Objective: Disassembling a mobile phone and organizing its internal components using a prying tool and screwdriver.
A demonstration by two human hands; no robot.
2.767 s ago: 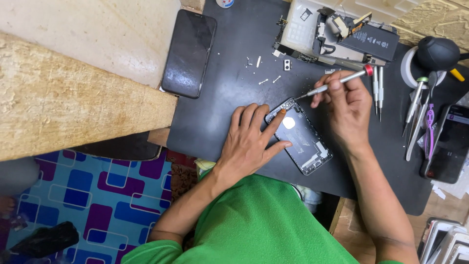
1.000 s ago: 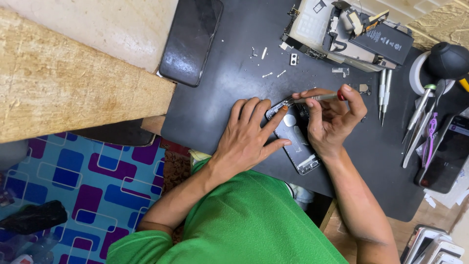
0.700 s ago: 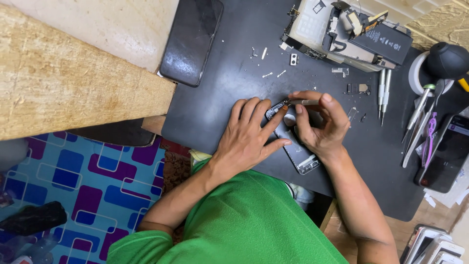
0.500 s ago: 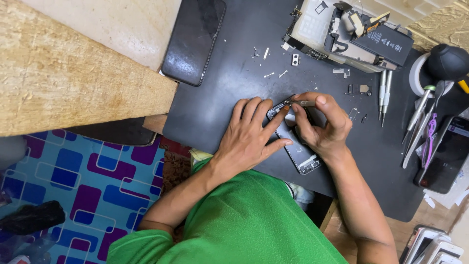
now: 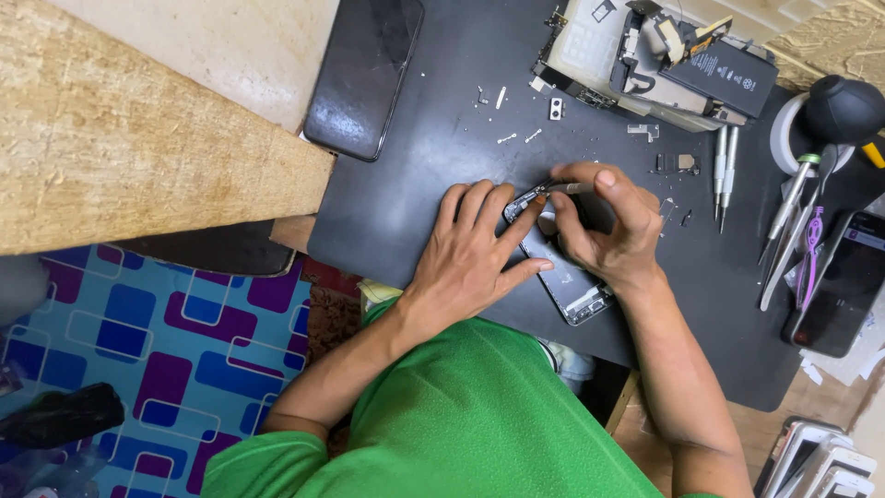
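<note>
right hand (image 5: 604,231) moved onto opened phone (image 5: 564,267), tool (image 5: 562,188) pinched | left hand (image 5: 475,254) flat, pressing phone

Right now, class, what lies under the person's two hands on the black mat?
An opened phone lies on the black mat, pinned by the left hand. The right hand holds a thin tool at its top end. That end's parts are covered.

Opened phone (image 5: 567,277) lies on the work mat (image 5: 433,184), between left hand (image 5: 470,254) and right hand (image 5: 608,231). Second phone (image 5: 364,78) at the mat's far left edge; dismantled phone body (image 5: 645,60) far side; screwdrivers (image 5: 724,175) right of the hands.
</note>
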